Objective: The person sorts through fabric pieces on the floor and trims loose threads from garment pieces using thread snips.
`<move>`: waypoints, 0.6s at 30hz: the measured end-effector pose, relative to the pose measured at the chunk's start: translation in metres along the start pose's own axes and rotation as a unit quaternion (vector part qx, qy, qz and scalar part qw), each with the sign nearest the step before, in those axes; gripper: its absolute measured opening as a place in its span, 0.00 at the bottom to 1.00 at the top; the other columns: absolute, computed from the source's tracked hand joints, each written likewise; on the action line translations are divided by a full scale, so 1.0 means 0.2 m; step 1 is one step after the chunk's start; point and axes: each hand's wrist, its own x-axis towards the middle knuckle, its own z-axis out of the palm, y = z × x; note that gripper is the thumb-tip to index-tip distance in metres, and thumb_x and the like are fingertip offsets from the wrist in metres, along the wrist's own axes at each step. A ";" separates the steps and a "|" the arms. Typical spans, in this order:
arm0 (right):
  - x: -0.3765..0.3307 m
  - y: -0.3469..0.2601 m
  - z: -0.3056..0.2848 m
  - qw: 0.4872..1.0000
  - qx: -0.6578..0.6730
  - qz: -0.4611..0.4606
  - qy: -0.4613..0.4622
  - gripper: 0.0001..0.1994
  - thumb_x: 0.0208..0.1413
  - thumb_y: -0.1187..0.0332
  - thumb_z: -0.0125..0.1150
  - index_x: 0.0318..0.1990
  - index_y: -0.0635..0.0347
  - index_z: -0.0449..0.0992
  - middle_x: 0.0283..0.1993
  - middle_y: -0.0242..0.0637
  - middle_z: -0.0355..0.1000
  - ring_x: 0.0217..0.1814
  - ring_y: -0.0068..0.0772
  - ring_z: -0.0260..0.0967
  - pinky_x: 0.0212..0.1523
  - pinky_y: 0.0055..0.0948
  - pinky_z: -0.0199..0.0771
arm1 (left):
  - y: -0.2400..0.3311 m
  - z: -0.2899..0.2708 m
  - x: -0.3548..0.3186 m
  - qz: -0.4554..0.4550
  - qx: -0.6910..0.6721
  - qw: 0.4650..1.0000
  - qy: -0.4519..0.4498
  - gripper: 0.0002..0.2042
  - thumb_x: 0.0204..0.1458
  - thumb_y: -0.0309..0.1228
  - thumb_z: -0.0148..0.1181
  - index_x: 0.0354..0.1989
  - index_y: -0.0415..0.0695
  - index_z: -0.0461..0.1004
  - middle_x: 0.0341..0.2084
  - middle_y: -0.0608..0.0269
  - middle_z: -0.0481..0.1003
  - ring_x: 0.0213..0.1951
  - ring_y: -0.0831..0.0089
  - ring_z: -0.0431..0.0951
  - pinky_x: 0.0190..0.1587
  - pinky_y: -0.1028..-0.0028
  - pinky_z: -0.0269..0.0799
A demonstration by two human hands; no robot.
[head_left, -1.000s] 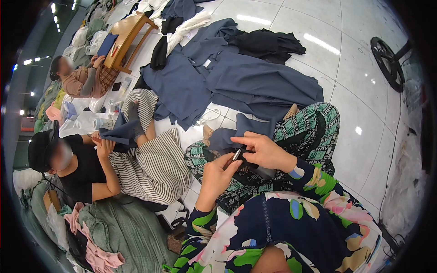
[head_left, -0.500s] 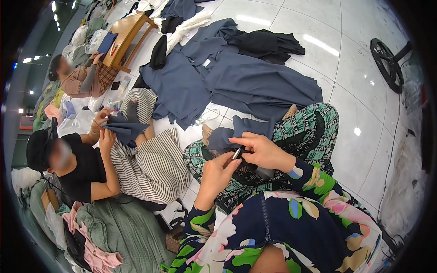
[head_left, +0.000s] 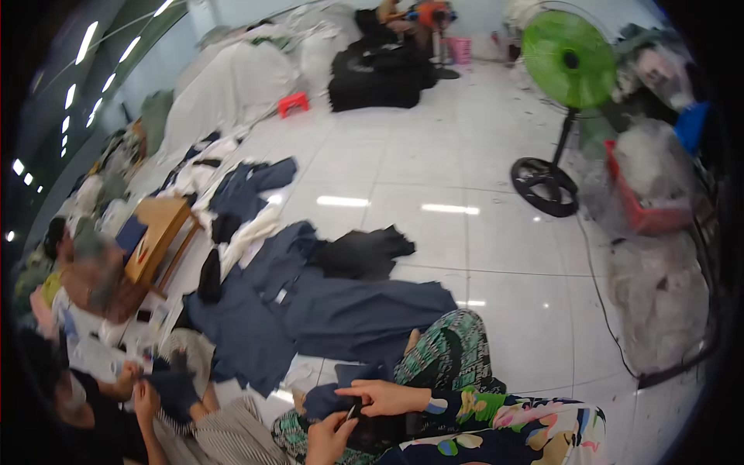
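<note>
My right hand (head_left: 387, 397) reaches left across my lap and pinches a piece of dark blue cloth (head_left: 325, 401). My left hand (head_left: 329, 438) comes up from the bottom edge, its fingers closed on a small dark tool (head_left: 353, 411) whose tip meets the right hand's fingers. Both hands lie over my green patterned trouser leg (head_left: 449, 349). My floral sleeve (head_left: 511, 415) covers the right forearm. The bottom edge cuts off the lower part of the left hand.
Dark blue garments (head_left: 333, 310) and a black one (head_left: 360, 252) are spread on the white tiled floor ahead. A co-worker at lower left handles dark cloth (head_left: 167, 387); another person (head_left: 85, 271) sits by a wooden stool (head_left: 159, 232). A green fan (head_left: 570, 58) and a red basket (head_left: 643, 209) stand right.
The view has tilted up, so my hands sit at the bottom edge and the far room shows. My hands keep the same hold. The co-worker's hands have lowered with the dark cloth.
</note>
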 end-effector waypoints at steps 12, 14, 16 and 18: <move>-0.14 -0.04 -0.17 0.972 -0.117 -0.146 0.146 0.21 0.50 0.73 0.57 0.54 0.63 0.69 0.46 0.48 0.65 0.44 0.45 0.64 0.42 0.39 0.67 | 0.05 0.14 0.50 -0.090 -0.212 0.956 -0.183 0.11 0.52 0.32 0.61 0.40 0.38 0.75 0.29 0.71 0.72 0.26 0.83 0.64 0.28 0.81 0.59; -0.20 0.01 -0.17 0.944 -0.159 -0.167 0.237 0.16 0.52 0.70 0.61 0.47 0.65 0.69 0.44 0.50 0.65 0.45 0.42 0.65 0.42 0.38 0.66 | 0.03 0.23 0.63 -0.040 -0.215 0.949 -0.228 0.10 0.52 0.31 0.61 0.38 0.37 0.75 0.27 0.70 0.72 0.26 0.81 0.66 0.29 0.78 0.61; -0.25 -0.01 -0.17 0.941 0.039 -0.138 0.308 0.14 0.53 0.67 0.62 0.38 0.63 0.65 0.42 0.49 0.67 0.43 0.39 0.66 0.43 0.38 0.66 | 0.13 0.31 0.64 0.005 -0.191 0.953 -0.236 0.09 0.52 0.31 0.61 0.35 0.36 0.74 0.26 0.70 0.71 0.26 0.80 0.66 0.29 0.78 0.61; -0.24 -0.05 -0.19 0.933 0.004 -0.126 0.336 0.14 0.53 0.69 0.62 0.34 0.62 0.61 0.39 0.47 0.69 0.41 0.37 0.68 0.43 0.36 0.66 | 0.24 0.31 0.60 0.040 -0.186 0.960 -0.206 0.09 0.52 0.31 0.61 0.32 0.36 0.74 0.24 0.69 0.71 0.25 0.80 0.66 0.28 0.77 0.62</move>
